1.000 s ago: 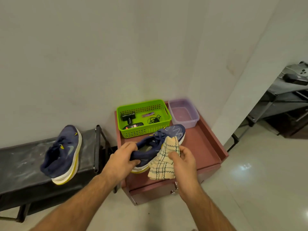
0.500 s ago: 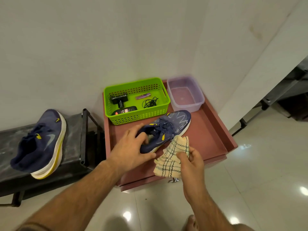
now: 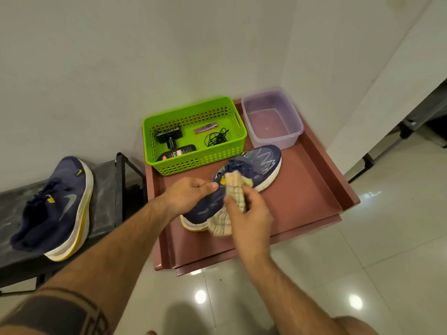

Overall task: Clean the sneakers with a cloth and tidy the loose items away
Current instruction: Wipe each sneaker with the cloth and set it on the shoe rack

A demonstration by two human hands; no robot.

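Observation:
A navy sneaker [image 3: 258,165] with a white sole and chalky marks on its toe lies on the reddish-brown tray top [image 3: 309,189]. My left hand [image 3: 191,192] grips it at the collar. My right hand [image 3: 246,209] presses a beige checked cloth [image 3: 233,187] against the sneaker's side; part of the cloth hangs down by the heel. The second navy sneaker [image 3: 58,206] rests on its side on a black bench [image 3: 106,189] at the left.
A green basket [image 3: 154,122] at the tray's back holds a black brush, a black tube, a purple pen and a coiled black cord. Next to it stands a clear purple tub [image 3: 292,122]. White walls close behind; glossy tiled floor lies in front and to the right.
The view tilted down and closer. My left hand closed onto the sneaker's collar. My right hand brought the cloth up from beside the sole onto the sneaker's side.

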